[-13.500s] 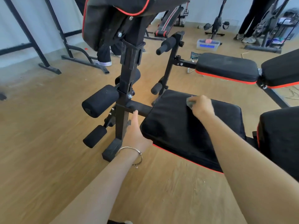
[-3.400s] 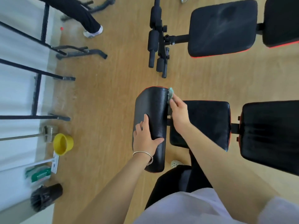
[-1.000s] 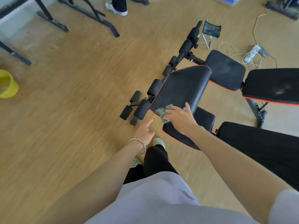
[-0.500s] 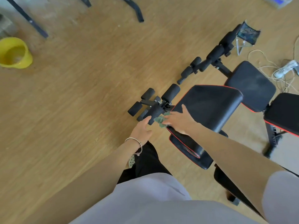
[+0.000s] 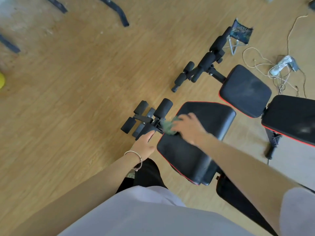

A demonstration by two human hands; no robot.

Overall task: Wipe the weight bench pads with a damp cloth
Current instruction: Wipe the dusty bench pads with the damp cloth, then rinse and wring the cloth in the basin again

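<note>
I look straight down at a black weight bench with red piping. Its raised upper pad [image 5: 213, 116] overlaps the seat pad [image 5: 184, 157] below it. My right hand [image 5: 189, 126], blurred by motion, holds a crumpled green cloth [image 5: 167, 127] at the left edge where the two pads meet. My left hand [image 5: 144, 144], with a silver bangle on its wrist, hovers with straight fingers just left of the seat pad, near the black foam leg rollers [image 5: 162, 108]. It holds nothing.
A second bench with a dusty seat pad [image 5: 245, 91] and back pad [image 5: 293, 118] stands to the right. White cables and a power strip [image 5: 281, 63] lie at the far right. A small folding stool [image 5: 240, 34] and black rack feet [image 5: 119, 12] stand further off on the wooden floor.
The view has shifted, so the yellow bucket slid nearly out at the left edge. My right hand with the cloth stays on the pad's left edge, now blurred. My left hand stays alongside.
</note>
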